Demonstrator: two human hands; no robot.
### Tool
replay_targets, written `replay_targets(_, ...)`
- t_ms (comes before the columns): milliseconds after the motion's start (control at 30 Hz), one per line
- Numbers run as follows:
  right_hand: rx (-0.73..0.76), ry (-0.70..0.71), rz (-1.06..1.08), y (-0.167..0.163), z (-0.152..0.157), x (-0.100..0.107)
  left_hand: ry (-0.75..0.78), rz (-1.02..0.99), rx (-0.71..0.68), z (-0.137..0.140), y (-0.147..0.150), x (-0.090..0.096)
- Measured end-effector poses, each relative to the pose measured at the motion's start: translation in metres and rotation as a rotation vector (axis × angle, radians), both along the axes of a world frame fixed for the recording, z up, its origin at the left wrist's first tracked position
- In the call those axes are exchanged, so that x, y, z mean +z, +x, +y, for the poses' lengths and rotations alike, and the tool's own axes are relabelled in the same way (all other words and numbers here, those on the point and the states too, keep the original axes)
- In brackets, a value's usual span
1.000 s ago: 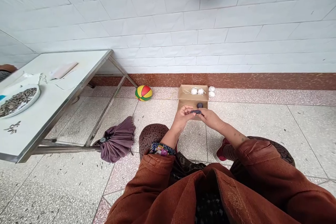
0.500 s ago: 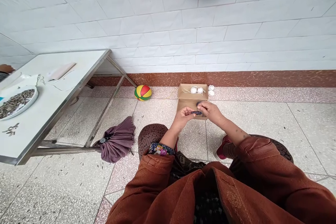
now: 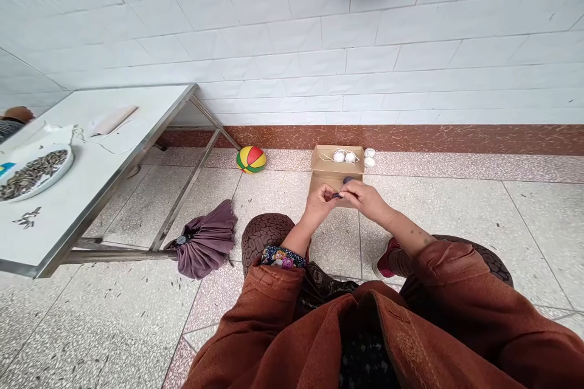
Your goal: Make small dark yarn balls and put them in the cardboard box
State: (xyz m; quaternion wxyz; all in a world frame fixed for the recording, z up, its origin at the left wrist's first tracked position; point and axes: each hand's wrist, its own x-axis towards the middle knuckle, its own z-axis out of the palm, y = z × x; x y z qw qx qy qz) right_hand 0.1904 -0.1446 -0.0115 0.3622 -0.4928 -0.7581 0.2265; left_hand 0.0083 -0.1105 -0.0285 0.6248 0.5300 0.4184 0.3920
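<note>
A small dark blue bundle (image 3: 337, 195), which looks like wound yarn, is pinched between the fingertips of both hands. My left hand (image 3: 319, 202) closes on it from the left. My right hand (image 3: 367, 199) meets it from the right, thumb and fingers pressed together. Both hands are just above the near edge of an open cardboard box (image 3: 325, 180) on the floor. Behind my right fingers a round dark blue ball (image 3: 348, 180) shows in part. Two white yarn balls (image 3: 344, 157) with loose strands lie in the box's raised far part.
More white balls (image 3: 369, 157) sit right of the box by the wall. To the left are a striped ball (image 3: 250, 160), a folded purple umbrella (image 3: 207, 240) and a metal-edged table (image 3: 159, 106) bearing a plate of seeds (image 3: 70, 161). Another person's arm (image 3: 17, 115) appears at far left.
My right hand has shifted slightly left and down, bringing its fingers against the left fingertips and covering more of the dark bundle. The whole view has moved slightly.
</note>
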Motion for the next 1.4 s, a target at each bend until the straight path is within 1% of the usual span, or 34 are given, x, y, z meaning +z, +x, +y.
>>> replay_targets(67,-0.071,-0.006,0.057,0.007,0.008,0.001,-0.030,-0.047,-0.114,-0.003,0.000,0.004)
replay_targets(133,-0.110,-0.050,0.088,0.010,0.013,-0.003,-0.080,-0.137,-0.163,-0.005,0.000,0.008)
replay_targets(167,-0.117,-0.079,0.086,0.010,0.014,-0.007,-0.102,-0.184,-0.153,-0.005,0.000,0.010)
replay_targets(233,-0.103,-0.118,0.040,0.006,0.010,-0.014,-0.128,-0.254,-0.088,-0.004,0.000,0.011)
replay_targets(300,-0.034,-0.105,-0.051,-0.003,0.000,-0.019,-0.126,-0.268,0.006,-0.001,0.000,0.010)
replay_targets(400,0.112,-0.033,-0.176,-0.015,-0.014,-0.015,-0.078,-0.170,0.118,0.003,0.001,0.005)
replay_targets(467,0.122,0.019,-0.181,-0.015,-0.016,-0.006,-0.044,-0.081,0.127,0.004,0.001,0.003)
replay_targets(533,0.057,0.053,-0.127,-0.008,-0.011,0.003,-0.011,-0.022,0.080,0.002,0.001,0.004)
replay_targets(600,-0.046,0.057,-0.051,0.004,0.000,0.008,0.002,-0.020,-0.017,-0.002,0.000,0.007)
replay_targets(667,-0.152,0.025,0.018,0.013,0.011,0.007,-0.031,-0.080,-0.124,-0.005,0.000,0.010)
replay_targets(700,-0.192,0.001,0.041,0.016,0.014,0.004,-0.060,-0.126,-0.151,-0.006,0.000,0.012)
replay_targets(767,-0.212,-0.048,0.040,0.016,0.015,-0.003,-0.109,-0.219,-0.136,-0.006,-0.001,0.014)
replay_targets(800,-0.189,-0.066,0.015,0.013,0.012,-0.007,-0.122,-0.256,-0.099,-0.005,0.000,0.014)
replay_targets(867,-0.087,-0.073,-0.057,0.002,0.002,-0.011,-0.122,-0.284,0.000,-0.002,0.000,0.011)
replay_targets(933,0.037,-0.049,-0.113,-0.010,-0.009,-0.011,-0.101,-0.229,0.085,0.002,0.001,0.008)
replay_targets(1000,0.114,-0.014,-0.123,-0.018,-0.017,-0.006,-0.069,-0.128,0.116,0.004,0.001,0.004)
replay_targets(1067,0.104,0.012,-0.097,-0.017,-0.018,0.003,-0.035,-0.050,0.088,0.004,0.001,0.002)
replay_targets(1167,-0.014,0.017,-0.020,-0.004,-0.006,0.012,-0.020,-0.035,-0.019,0.000,0.000,0.004)
replay_targets(1233,-0.106,-0.001,0.033,0.009,0.004,0.013,-0.044,-0.074,-0.111,-0.003,0.000,0.008)
replay_targets(1300,-0.163,-0.039,0.062,0.018,0.011,0.009,-0.084,-0.154,-0.172,-0.006,-0.001,0.012)
replay_targets(1367,-0.154,-0.081,0.049,0.020,0.012,0.003,-0.125,-0.252,-0.157,-0.006,0.000,0.015)
replay_targets(1400,-0.119,-0.096,0.027,0.018,0.009,0.001,-0.141,-0.290,-0.131,-0.005,0.000,0.015)
